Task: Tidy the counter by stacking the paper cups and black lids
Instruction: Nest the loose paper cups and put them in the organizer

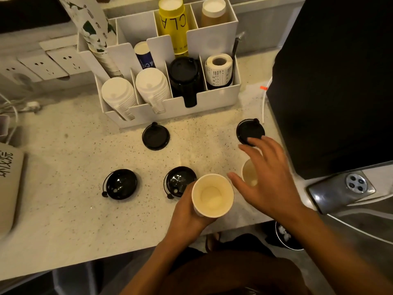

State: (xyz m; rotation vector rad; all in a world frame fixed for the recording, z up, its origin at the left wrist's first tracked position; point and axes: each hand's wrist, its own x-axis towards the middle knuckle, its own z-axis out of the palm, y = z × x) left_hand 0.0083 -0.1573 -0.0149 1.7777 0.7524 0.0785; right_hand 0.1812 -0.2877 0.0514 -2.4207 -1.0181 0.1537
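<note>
A person's left hand [187, 211] wraps its fingers around an upright paper cup [212, 195] above the counter [63, 220]. Just right of that cup, the right hand [265, 177], fingers spread apart, hovers over a second cup [248, 174]. Four black lids [155, 137] lie beyond and left of the held cup.

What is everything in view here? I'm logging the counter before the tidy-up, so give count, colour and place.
loose lids: four, black, spread on the speckled counter
paper cups: two, white; one held, one on the counter under the right hand
organizer: one, white, back of counter, holding white lid stacks, a black lid stack, cup sleeves and a label roll
sink: one, steel, right
wall sockets: white, back left
left hand: grips the held cup
right hand: fingers spread above the second cup
</note>
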